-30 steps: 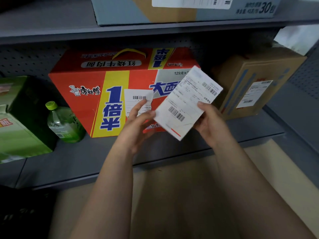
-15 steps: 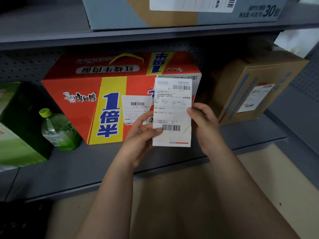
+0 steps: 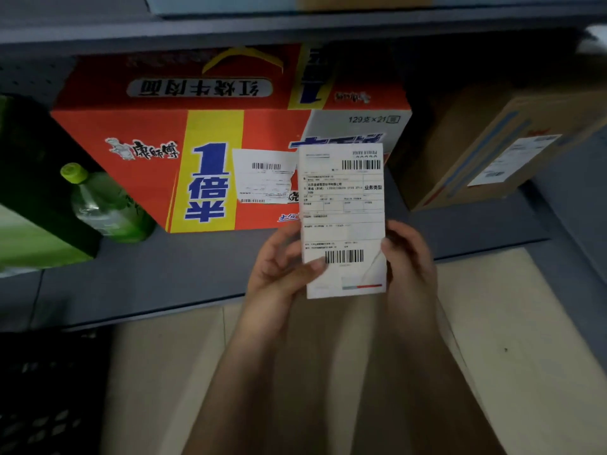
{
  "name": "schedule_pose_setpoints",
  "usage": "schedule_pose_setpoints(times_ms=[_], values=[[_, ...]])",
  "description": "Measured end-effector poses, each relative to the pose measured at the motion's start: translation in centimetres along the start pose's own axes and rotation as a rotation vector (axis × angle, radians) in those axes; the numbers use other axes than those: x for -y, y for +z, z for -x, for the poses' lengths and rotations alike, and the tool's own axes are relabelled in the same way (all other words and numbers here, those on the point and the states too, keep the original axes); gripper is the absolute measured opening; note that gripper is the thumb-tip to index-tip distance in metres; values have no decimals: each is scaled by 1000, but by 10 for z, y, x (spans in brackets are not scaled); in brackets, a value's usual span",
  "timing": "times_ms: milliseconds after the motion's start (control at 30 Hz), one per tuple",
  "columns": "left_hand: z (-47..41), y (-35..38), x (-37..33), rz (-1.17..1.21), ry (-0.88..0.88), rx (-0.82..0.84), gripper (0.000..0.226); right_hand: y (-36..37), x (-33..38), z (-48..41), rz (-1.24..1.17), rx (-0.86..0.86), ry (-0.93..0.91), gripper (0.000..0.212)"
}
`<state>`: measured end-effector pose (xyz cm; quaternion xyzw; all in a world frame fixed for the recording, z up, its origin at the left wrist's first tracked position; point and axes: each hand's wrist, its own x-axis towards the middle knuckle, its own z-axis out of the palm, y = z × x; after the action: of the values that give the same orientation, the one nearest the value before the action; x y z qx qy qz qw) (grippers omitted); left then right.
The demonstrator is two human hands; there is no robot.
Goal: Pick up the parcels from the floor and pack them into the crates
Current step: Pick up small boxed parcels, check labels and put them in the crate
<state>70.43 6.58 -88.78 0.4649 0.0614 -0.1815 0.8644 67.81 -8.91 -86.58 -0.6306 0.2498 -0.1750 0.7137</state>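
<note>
I see a red noodle box (image 3: 147, 126) at 12 o'clock, bottle (image 3: 105, 205) at 10; left hand (image 3: 279, 267) and right hand (image 3: 410, 254) pinch the label (image 3: 343, 208).

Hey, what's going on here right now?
A person holds a white shipping label upright with both hands, as if reading it. The left hand pinches its left edge and the right hand its right edge. Behind it, a red noodle carton, a green bottle and a brown cardboard box sit on the grey shelf.
</note>
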Motion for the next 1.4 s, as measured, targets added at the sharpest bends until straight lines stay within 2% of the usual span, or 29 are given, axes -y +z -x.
schedule_pose_setpoints(times_ms=[67, 167, 367, 467, 600, 733, 833, 1000, 1200, 1400], values=[[21, 0, -13, -11, 1, -48, 60, 4, 12, 21, 48, -5, 17, 21], [53, 0, -37, -28, -22, -102, 63, 8, 32, 49, 29, 47, 137, 25], [137, 14, -111, -52, -124, -233, 54, 10, 109, 122, 119, 268, 228, 39], [181, 33, -165, -56, -137, -224, 54, 14, 173, 158, 163, 387, 240, 49], [229, 63, -238, -56, -91, -231, 58, 30, 256, 191, 138, 442, 212, 50], [279, 103, -310, -33, 17, -226, 56, 43, 344, 228, -14, 472, 192, 39], [320, 137, -357, -37, 99, -198, 56, 44, 403, 256, -105, 491, 159, 41], [406, 179, -432, -15, 176, -219, 61, 41, 501, 312, -46, 644, 57, 42], [499, 188, -497, -38, 256, -259, 57, 53, 560, 378, 50, 812, -47, 43], [577, 136, -549, -83, 275, -318, 69, 98, 584, 434, 112, 968, -112, 46]])
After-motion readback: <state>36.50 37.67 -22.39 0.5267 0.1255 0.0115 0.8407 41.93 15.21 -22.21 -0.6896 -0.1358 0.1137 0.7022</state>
